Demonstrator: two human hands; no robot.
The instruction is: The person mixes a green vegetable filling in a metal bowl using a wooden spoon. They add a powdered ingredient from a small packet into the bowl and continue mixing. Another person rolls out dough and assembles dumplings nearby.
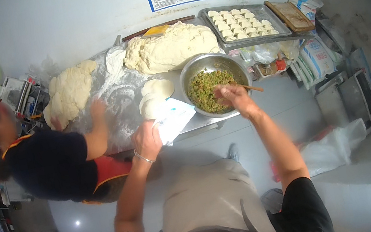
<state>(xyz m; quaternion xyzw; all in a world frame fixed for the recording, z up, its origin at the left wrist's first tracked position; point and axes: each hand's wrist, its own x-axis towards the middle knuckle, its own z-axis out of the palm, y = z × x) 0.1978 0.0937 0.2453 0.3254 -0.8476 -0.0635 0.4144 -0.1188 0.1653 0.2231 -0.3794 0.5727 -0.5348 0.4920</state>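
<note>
In the head view my left hand [147, 140] grips a white paper or plastic packet [174, 121] with blue print, held tilted at the table's front edge. My right hand [236, 97] hovers over the near right side of a metal bowl [184, 73] of chopped green filling [209, 85]; its fingers are blurred, and I cannot tell whether they hold anything. A wooden handle [253, 88] sticks out over the bowl's right rim, beside that hand. Several round flat dough wrappers [162, 87] lie left of the bowl, partly behind the packet.
Behind the bowl lies a large dough mass [173, 49], with a metal tray [276, 18] of folded dumplings [238, 24] and a wooden board [289, 15] to the right. At left, a co-worker [51, 158] reaches over the floured metal table [120, 127] near another dough mass [71, 91].
</note>
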